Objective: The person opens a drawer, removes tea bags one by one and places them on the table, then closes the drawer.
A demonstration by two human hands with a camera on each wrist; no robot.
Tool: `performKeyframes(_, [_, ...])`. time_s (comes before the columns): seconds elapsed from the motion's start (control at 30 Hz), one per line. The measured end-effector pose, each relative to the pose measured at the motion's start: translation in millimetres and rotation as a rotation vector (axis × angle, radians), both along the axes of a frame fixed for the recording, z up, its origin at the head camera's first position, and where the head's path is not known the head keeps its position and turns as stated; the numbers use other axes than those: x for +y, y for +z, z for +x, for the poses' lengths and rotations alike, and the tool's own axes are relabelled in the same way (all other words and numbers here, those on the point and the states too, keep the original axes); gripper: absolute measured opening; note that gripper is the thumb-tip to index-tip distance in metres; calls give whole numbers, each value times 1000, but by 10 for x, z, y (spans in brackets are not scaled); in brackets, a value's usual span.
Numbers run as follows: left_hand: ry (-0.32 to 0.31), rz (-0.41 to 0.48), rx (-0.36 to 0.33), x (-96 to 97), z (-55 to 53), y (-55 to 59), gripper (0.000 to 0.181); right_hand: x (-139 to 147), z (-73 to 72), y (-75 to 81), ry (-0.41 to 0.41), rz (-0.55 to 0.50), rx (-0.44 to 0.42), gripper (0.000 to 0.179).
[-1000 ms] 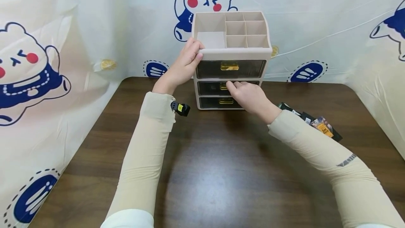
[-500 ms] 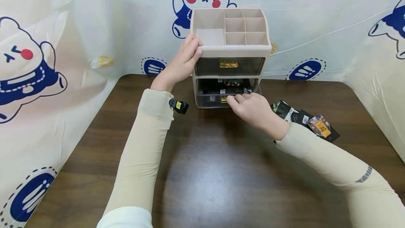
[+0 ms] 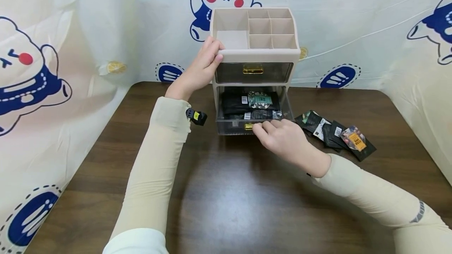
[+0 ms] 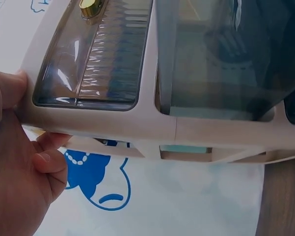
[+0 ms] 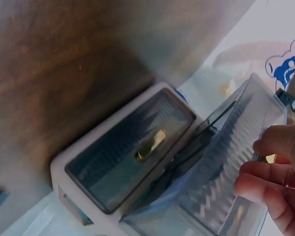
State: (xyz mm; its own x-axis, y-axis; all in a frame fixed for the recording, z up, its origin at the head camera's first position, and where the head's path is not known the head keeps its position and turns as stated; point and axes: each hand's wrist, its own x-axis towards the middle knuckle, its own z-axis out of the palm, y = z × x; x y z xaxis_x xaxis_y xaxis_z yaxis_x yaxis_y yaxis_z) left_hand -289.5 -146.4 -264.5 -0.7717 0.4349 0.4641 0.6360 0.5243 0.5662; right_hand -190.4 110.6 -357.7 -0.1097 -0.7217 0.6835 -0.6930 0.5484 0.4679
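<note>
A cream desktop organizer (image 3: 261, 55) with smoky clear drawers stands at the back of the table. My left hand (image 3: 200, 66) grips its upper left corner; in the left wrist view the thumb lies on the front and the fingers curl round the edge. My right hand (image 3: 282, 140) pinches the gold handle (image 3: 248, 126) of the middle drawer (image 3: 229, 127), which is pulled well out. Black packets (image 3: 234, 103), one with a green label, lie inside that drawer. In the right wrist view, the thumb and fingers close on the handle at the drawer front (image 5: 235, 162).
Several black packets (image 3: 332, 132) lie in an overlapping row on the table to the organizer's right, one with an orange label. The top drawer (image 3: 231, 73) is closed. Divided compartments (image 3: 272, 30) form the organizer's top. A patterned cloth (image 3: 353, 19) hangs behind.
The middle drawer has slid from closed to well out toward me, its handle held by my right hand, and the packets inside have come into view. My left hand stays on the organizer's corner.
</note>
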Motion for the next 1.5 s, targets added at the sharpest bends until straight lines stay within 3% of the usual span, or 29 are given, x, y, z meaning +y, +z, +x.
performKeyframes(0.3, [21, 12, 5, -44, 24, -33, 24, -51, 86, -135, -65, 18, 18, 24])
performKeyframes(0.5, [18, 13, 18, -28, 6, -44, 24, -15, 120, -97, -65, 28, -49, 24])
performKeyframes(0.63, [16, 11, 20, -24, 5, -46, 24, 23, 157, 89, -82, 3, -265, 20])
performKeyframes(0.77, [10, 12, 21, -24, 9, -37, 24, 70, 115, 469, -117, -19, -524, 20])
performKeyframes(0.93, [15, 10, 21, -34, 11, -34, 24, 59, -109, 981, -181, 10, -831, 11])
performKeyframes(1.07, [14, 6, 38, -6, -7, -31, 23, -35, -374, 1223, -183, 86, -1050, 16])
performKeyframes(1.17, [16, -13, 39, 34, -30, -22, 23, -159, -594, 1253, -137, 181, -1150, 25])
performKeyframes(1.33, [2, -37, 21, 67, -35, -40, 22, -452, -858, 1159, -115, 410, -1291, 37])
performKeyframes(1.5, [9, -5, 29, -20, 6, -18, 22, -818, -951, 1122, -265, 675, -1447, 53])
